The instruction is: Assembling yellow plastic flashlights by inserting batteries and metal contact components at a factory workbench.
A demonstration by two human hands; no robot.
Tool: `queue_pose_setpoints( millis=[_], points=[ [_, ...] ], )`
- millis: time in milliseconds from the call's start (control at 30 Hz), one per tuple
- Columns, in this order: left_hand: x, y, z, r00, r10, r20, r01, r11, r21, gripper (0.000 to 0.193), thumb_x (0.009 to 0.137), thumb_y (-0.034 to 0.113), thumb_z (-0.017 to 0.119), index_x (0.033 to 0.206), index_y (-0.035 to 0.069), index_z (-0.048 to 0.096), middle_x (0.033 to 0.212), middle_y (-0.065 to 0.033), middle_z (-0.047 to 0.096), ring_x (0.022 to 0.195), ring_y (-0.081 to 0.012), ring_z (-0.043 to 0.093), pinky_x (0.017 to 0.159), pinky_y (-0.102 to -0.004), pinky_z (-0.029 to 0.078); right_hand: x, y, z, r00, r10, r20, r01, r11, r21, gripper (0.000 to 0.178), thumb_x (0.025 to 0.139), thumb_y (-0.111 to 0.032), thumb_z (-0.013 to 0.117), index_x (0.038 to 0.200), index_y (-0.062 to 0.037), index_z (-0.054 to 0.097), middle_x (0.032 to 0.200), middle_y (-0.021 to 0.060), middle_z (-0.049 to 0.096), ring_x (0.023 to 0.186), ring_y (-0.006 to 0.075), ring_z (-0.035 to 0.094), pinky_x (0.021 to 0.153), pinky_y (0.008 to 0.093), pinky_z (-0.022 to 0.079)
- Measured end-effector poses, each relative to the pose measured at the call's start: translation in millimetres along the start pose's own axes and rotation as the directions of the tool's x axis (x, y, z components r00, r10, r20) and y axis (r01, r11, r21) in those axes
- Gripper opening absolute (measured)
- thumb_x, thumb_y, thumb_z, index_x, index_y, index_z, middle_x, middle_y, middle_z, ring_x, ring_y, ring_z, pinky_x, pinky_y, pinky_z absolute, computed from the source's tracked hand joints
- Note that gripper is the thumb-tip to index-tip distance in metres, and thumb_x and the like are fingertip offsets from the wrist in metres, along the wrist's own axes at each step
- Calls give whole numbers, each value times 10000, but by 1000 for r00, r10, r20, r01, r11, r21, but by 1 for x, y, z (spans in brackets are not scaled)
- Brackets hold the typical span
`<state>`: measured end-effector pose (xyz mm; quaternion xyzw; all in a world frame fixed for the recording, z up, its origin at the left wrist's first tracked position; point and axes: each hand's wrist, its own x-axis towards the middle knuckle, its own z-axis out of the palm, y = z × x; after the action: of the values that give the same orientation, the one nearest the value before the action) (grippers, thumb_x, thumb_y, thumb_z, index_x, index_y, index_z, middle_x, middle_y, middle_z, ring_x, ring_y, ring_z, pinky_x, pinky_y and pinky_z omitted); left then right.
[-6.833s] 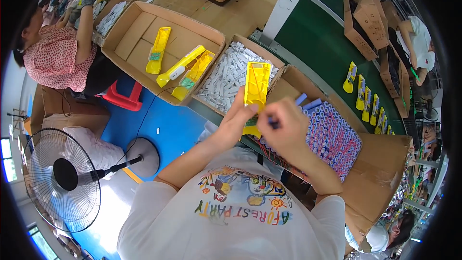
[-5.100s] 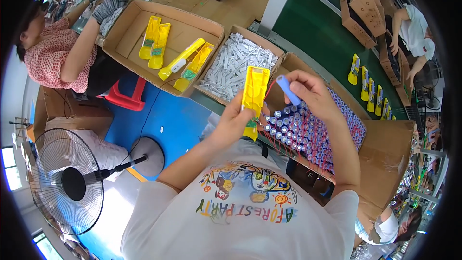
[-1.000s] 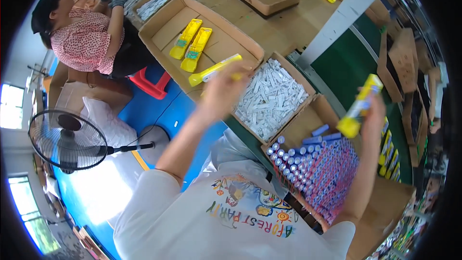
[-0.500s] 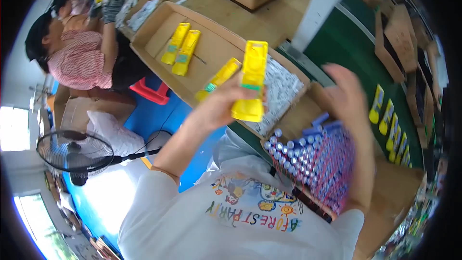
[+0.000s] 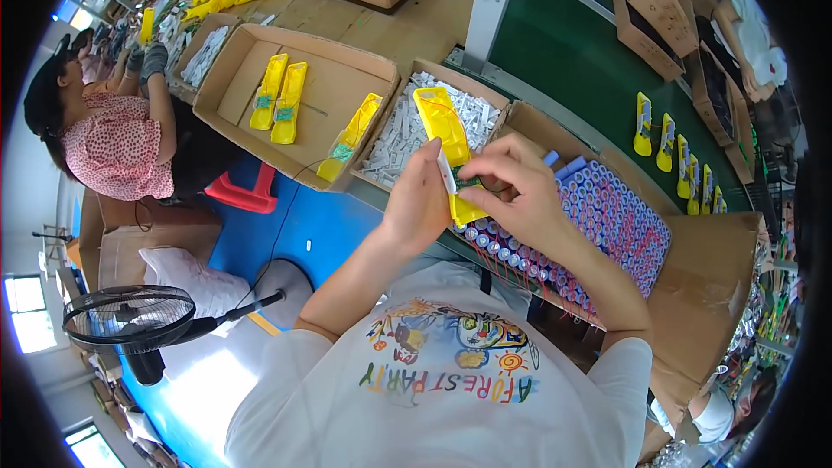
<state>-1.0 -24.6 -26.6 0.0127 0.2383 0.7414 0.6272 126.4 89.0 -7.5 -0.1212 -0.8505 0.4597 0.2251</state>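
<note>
My left hand (image 5: 418,201) grips a long yellow plastic shell (image 5: 440,119), tilted above the boxes. A narrow white plastic piece (image 5: 447,172) lies along the shell by my left thumb. Inside the shell sits a small green circuit board (image 5: 469,181) with thin wires. The fingers of my right hand (image 5: 527,195) are closed in a pinch at this board, partly covering it. Below and beside the right hand, a box holds many blue cylindrical battery cells (image 5: 607,225) with red wires. Small white plastic pieces (image 5: 403,133) fill the box behind the left hand.
Left of these, a cardboard tray (image 5: 227,95) carries 3 yellow shells with green boards. More yellow shells (image 5: 666,140) line the green conveyor (image 5: 572,43) at right. A metal post (image 5: 492,9) rises behind. A co-worker (image 5: 117,134) sits at left, near a black fan (image 5: 130,321).
My right hand has come from over the battery cells to the shell, fingers now at its board. The shell is tilted differently, a white piece now shows along it, and the view has shifted.
</note>
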Motion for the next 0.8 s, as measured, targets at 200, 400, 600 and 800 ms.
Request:
queue_pose_setpoints(
  millis=[200,400,600,800],
  points=[
    [-4,-2,1,986,148,-75,-128,965,229,503,814,-8,516,1286,85,368,1130,-84,531,1023,-220,556,929,-382,465,-15,31,9,952,270,-143,-172,861,480,105,794,-52,735,872,-12,677,842,6,581,700,42,557,573,213,430],
    [-8,-23,-8,974,160,159,-221,812,541,601,781,-14,416,1366,58,297,1115,-95,523,942,-194,561,865,-348,475,3,3,-2,960,282,0,-254,866,431,61,871,-42,637,881,18,644,851,28,587,683,95,626,521,219,475],
    [-4,-27,-2,982,176,67,-184,828,530,415,969,166,411,1357,34,350,1161,-65,510,1060,-146,502,917,-297,417,-19,1,25,892,-327,-312,150,866,-476,139,716,-31,731,753,-45,598,755,66,555,543,151,573,445,267,436],
    [4,-25,-7,984,171,43,-156,733,662,349,916,32,397,1263,24,372,1030,-98,558,832,-164,584,726,-305,502,0,43,-33,969,-217,115,210,975,70,76,745,-24,683,797,-67,649,783,86,584,654,252,608,581,335,501]
  ],
)
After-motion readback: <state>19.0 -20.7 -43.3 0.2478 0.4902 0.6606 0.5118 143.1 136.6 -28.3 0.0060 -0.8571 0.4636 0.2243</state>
